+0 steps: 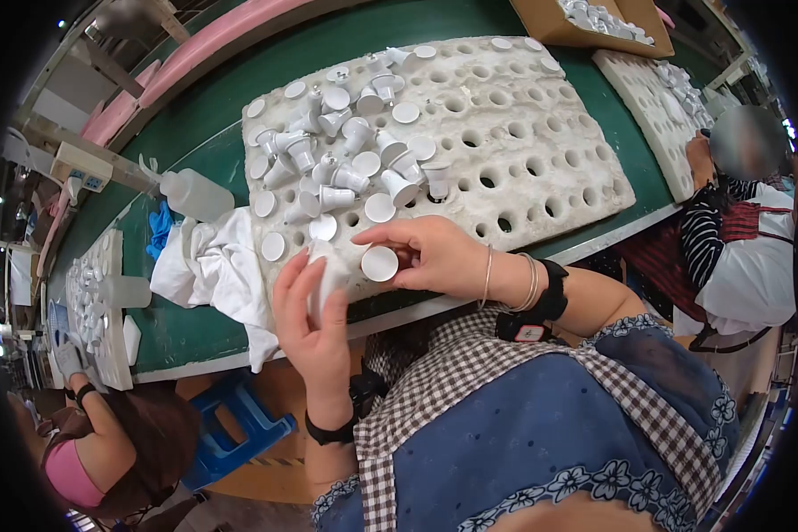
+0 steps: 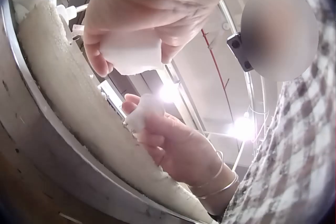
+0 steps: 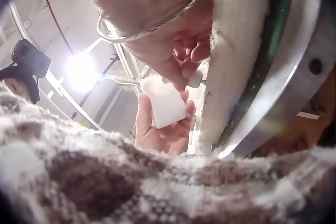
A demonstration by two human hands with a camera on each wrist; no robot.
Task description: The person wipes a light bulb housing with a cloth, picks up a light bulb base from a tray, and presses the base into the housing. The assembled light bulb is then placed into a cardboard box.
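Note:
The left hand (image 1: 312, 324) grips a smooth white block-like piece (image 1: 330, 282), its fingers curled round the sides; the left wrist view shows the same white piece (image 2: 131, 51) in the palm. Just to the right, the right hand (image 1: 439, 257) pinches a small white part with a round flat face (image 1: 379, 263) between thumb and fingers. In the right wrist view the white piece (image 3: 167, 102) lies close beside the right fingertips. Both hands are over the near edge of a pale board with holes (image 1: 541, 191). Which material the white piece is, I cannot tell.
Many white cup-shaped parts (image 1: 335, 197) lie on the board's left half. A white cloth (image 1: 213, 270) and plastic bottle (image 1: 197, 195) are on the left. A carton (image 1: 594, 31) stands at the back right. People sit at both sides; a blue stool (image 1: 244, 426) is below.

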